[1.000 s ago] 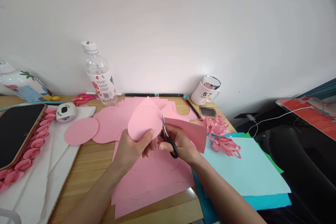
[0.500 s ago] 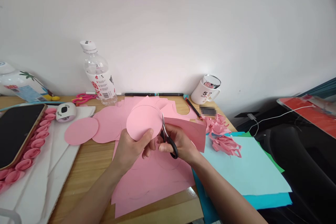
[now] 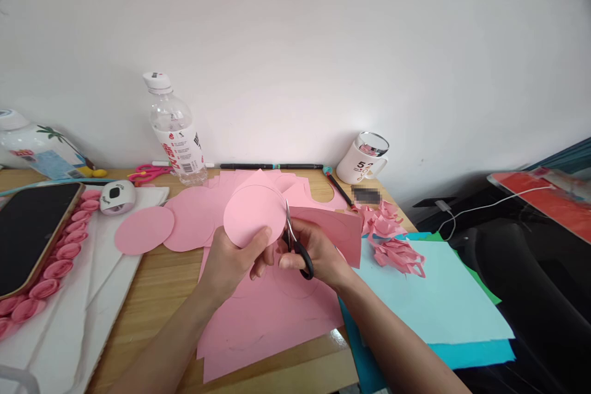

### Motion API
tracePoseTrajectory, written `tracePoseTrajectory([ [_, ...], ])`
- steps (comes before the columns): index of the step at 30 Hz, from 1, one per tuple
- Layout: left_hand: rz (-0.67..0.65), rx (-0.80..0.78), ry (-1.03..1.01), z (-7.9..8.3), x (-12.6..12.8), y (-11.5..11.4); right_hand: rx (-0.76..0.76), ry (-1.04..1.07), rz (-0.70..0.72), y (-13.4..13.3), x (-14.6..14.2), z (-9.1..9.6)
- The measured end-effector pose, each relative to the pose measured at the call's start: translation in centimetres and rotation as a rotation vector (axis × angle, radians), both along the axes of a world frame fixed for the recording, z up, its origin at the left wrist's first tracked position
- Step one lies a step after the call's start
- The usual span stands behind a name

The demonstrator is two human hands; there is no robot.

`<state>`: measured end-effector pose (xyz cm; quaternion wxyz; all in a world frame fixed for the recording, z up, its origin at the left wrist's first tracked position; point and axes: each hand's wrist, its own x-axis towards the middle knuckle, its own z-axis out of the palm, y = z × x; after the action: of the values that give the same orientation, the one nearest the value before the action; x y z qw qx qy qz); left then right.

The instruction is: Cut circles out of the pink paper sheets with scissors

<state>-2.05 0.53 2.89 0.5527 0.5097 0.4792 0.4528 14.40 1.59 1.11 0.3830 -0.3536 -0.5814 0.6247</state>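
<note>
Between thumb and fingers, my left hand (image 3: pixel 235 261) pinches a round piece of pink paper (image 3: pixel 252 212) near its lower edge. My right hand (image 3: pixel 318 252) grips black-handled scissors (image 3: pixel 302 258), whose blades stand at the right edge of that round. Another part of the pink paper (image 3: pixel 339 237), with a faint drawn curve, sticks out to the right behind my right hand. Beneath both hands lie pink sheets (image 3: pixel 272 332) bearing drawn circles. To the left, cut pink circles (image 3: pixel 144 231) overlap on the table.
A clear bottle (image 3: pixel 178 129) and a white mug (image 3: pixel 362 157) stand near the wall. Pink paper scraps (image 3: pixel 397 255) lie on light blue sheets (image 3: pixel 438 295) at right. At left are a phone (image 3: pixel 34 234), rolled pink paper flowers (image 3: pixel 58 269) and pink scissors (image 3: pixel 150 172).
Almost nothing differs. The view has shifted very slightly, while both hands, the pink round and the scissors keep their positions.
</note>
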Motion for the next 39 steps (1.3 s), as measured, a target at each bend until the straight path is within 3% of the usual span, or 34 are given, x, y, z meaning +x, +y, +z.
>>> tracePoseTrajectory([
  [39,0.019,-0.043,0.059,-0.57,-0.23,0.3,0.025,0.018,-0.07,-0.28,-0.77,-0.27],
])
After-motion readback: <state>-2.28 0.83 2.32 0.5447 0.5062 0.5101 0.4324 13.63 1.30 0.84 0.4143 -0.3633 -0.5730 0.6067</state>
